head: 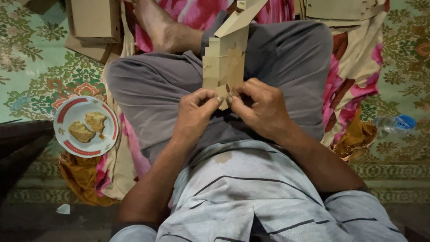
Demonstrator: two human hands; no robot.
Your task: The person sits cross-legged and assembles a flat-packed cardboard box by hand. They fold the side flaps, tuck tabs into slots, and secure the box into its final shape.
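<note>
left hand (195,112) and right hand (257,107) both pinch the near end of a folded cardboard box (224,58) above the lap.

Floor's covered in a green floral carpet (36,67), with a pink flowered cloth (354,67) spread over it. Dim light, dark furniture edge (18,148) at left.

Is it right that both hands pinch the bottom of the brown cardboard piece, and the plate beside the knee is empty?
Not quite. The plate is not empty: the head view shows two brownish pieces of food on it. The rest holds: the left hand and right hand both pinch the bottom edge of the cardboard piece, and the plate sits beside the knee.
</note>
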